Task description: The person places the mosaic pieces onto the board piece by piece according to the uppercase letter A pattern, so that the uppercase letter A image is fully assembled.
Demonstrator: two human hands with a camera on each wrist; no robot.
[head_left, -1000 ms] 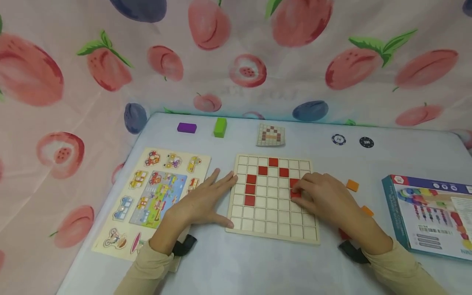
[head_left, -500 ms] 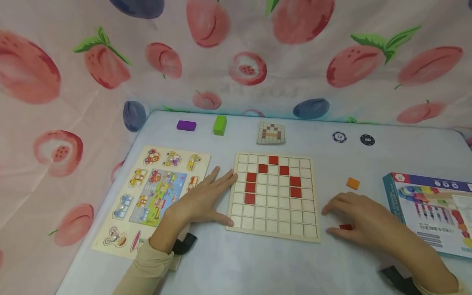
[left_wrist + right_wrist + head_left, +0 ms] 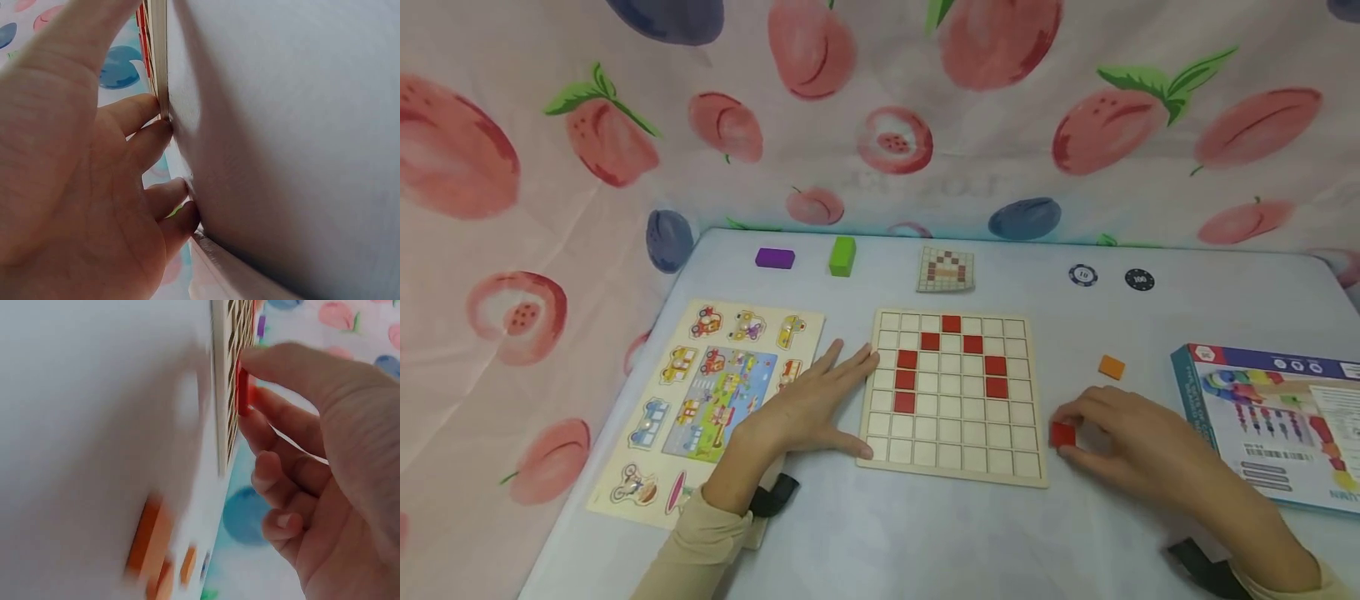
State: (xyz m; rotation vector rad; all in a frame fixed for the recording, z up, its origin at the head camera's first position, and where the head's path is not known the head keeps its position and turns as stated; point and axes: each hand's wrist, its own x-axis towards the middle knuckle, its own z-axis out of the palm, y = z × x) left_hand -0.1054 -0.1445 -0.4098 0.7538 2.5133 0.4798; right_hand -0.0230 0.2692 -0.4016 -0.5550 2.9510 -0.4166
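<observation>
A square wooden grid board (image 3: 950, 432) lies mid-table, with several red tiles (image 3: 906, 380) set in its cells in an arch-like pattern. My left hand (image 3: 805, 412) rests at the board's left edge, fingers spread and straight, thumb at the lower left corner. In the left wrist view, the fingertips of the hand (image 3: 81, 187) touch down by the board's side. My right hand (image 3: 1135, 437) pinches a loose red tile (image 3: 1063, 435) between thumb and fingers, just right of the board. The right wrist view shows this tile (image 3: 244, 390) on edge between the fingertips.
A small pattern card (image 3: 946, 269) lies behind the board. A vehicle puzzle (image 3: 733, 400) is at left and a boxed set (image 3: 1277, 433) at right. An orange tile (image 3: 1112, 367), purple block (image 3: 775, 258), green block (image 3: 842, 257) and two chips (image 3: 1139, 279) also lie about.
My right hand has left the board's right column, moved right to the table, and now holds another red tile beside the board. The left hand has stayed in place.
</observation>
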